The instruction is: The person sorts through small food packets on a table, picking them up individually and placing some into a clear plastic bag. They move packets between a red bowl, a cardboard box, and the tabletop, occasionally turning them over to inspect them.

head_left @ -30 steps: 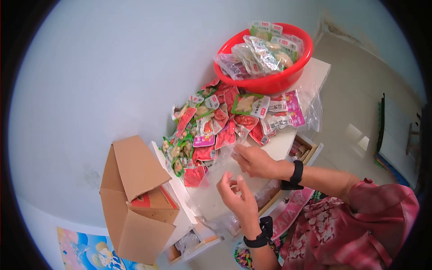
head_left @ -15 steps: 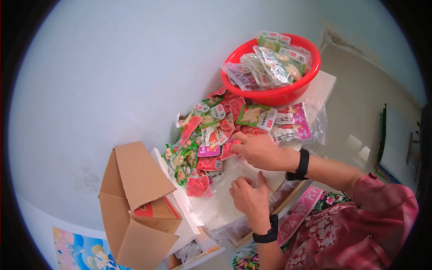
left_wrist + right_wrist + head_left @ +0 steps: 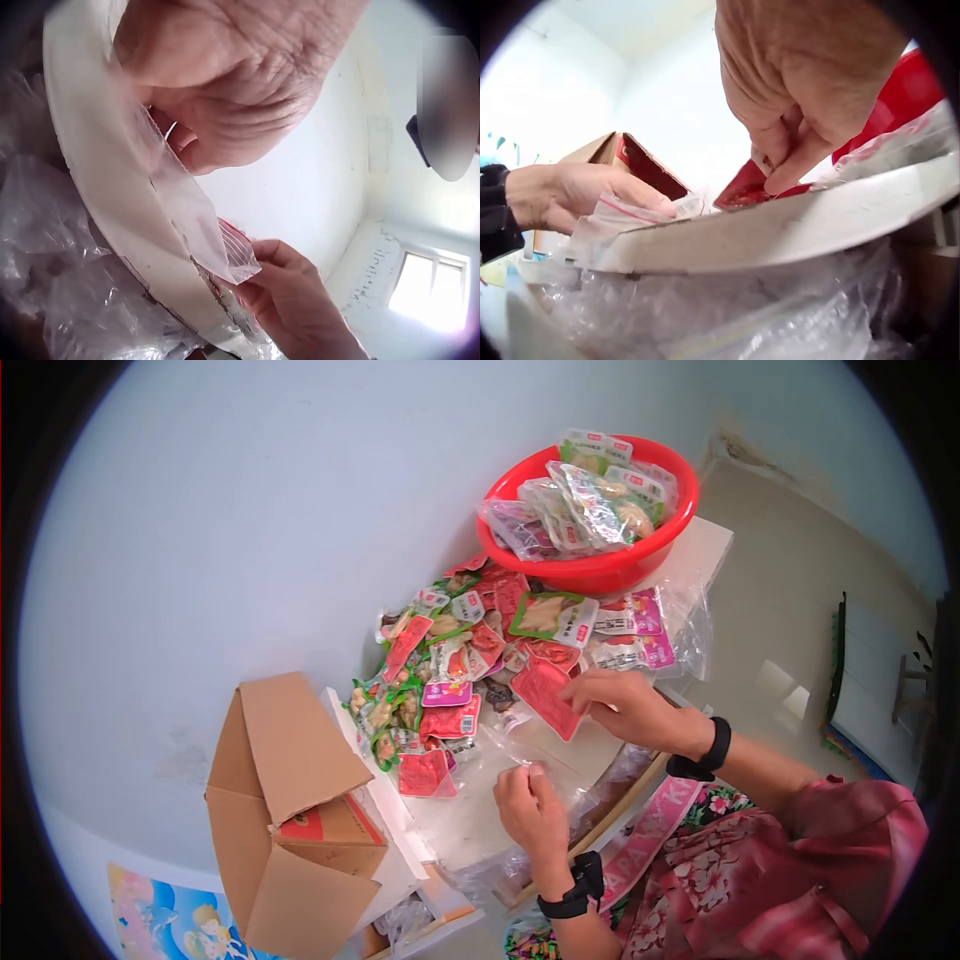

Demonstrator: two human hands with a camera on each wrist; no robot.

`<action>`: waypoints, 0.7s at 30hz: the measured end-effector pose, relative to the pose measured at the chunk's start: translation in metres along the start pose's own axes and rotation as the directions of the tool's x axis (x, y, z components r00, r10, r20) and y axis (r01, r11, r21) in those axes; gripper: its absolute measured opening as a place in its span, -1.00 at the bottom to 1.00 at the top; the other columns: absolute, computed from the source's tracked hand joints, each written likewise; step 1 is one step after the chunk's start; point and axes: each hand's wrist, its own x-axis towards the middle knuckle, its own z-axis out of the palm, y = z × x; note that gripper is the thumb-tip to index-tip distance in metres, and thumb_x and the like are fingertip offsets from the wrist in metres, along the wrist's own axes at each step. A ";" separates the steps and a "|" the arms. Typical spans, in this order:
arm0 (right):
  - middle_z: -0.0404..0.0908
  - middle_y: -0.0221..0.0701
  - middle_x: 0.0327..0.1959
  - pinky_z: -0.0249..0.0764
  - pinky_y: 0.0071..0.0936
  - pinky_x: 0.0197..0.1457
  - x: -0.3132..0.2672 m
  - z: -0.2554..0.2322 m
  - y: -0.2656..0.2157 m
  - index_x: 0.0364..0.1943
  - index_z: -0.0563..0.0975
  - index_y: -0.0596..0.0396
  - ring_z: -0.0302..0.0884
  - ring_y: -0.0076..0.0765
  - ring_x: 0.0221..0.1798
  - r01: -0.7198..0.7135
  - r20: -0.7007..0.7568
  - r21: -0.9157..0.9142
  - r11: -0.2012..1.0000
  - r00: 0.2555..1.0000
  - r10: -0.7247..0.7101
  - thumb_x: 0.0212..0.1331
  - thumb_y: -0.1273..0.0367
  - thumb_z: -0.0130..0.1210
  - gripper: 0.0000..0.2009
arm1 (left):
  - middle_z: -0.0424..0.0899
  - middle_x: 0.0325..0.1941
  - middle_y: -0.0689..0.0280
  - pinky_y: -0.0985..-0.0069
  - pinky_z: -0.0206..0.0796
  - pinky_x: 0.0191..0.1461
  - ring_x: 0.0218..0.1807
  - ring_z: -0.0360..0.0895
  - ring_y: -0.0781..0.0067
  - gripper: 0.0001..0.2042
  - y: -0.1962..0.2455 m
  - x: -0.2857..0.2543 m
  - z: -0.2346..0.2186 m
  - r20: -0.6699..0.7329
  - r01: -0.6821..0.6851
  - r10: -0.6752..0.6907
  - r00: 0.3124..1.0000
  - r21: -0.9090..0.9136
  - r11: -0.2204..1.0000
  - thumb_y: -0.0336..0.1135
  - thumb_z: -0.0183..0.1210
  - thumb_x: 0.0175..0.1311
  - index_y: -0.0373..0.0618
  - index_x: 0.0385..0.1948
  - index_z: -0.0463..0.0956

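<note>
The basin (image 3: 610,572) was bright red. The red packet (image 3: 545,698) had a paler edge; the green packet (image 3: 543,616) had a light middle and white label. The bag (image 3: 622,217) was clear, with a red stripe. The table (image 3: 470,830) was white, the box (image 3: 300,735) brown, the wall (image 3: 200,510) pale blue. The shirt (image 3: 850,830) was mottled pinkish red, the strap (image 3: 650,830) pink with white letters, the wristbands (image 3: 716,744) black.
</note>
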 end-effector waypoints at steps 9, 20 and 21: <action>0.52 -0.23 0.31 0.55 -0.24 0.16 -0.067 -0.039 0.008 0.19 0.49 0.13 0.64 -0.21 0.12 -0.119 0.045 0.308 0.944 0.993 0.111 0.15 0.71 0.09 -0.53 | 0.56 -0.31 0.23 0.30 0.37 -0.13 -0.27 0.50 0.26 -0.92 0.008 -0.002 -0.004 0.051 0.078 -0.071 0.996 -0.140 0.987 -0.43 0.24 0.29 -0.21 -0.31 0.56; 0.64 -0.27 -0.17 0.57 -0.44 -0.11 -0.048 -0.025 -0.009 0.31 0.44 0.17 0.63 -0.41 -0.14 -0.455 -0.038 0.231 0.860 0.879 0.475 0.17 0.59 0.29 -0.43 | 0.66 -0.31 0.22 0.39 0.44 -0.18 -0.31 0.57 0.38 -0.83 0.010 -0.010 0.002 0.064 0.214 -0.206 0.976 -0.155 0.964 -0.31 0.26 0.40 -0.25 -0.25 0.56; 0.65 -0.29 -0.21 0.57 -0.45 -0.12 -0.049 -0.027 -0.005 0.27 0.48 0.18 0.64 -0.43 -0.17 -0.465 0.003 0.236 0.853 0.878 0.478 0.18 0.59 0.29 -0.49 | 0.67 -0.31 0.22 0.40 0.45 -0.17 -0.31 0.58 0.39 -0.82 0.012 -0.010 0.002 0.062 0.220 -0.213 0.975 -0.157 0.963 -0.30 0.26 0.41 -0.25 -0.24 0.57</action>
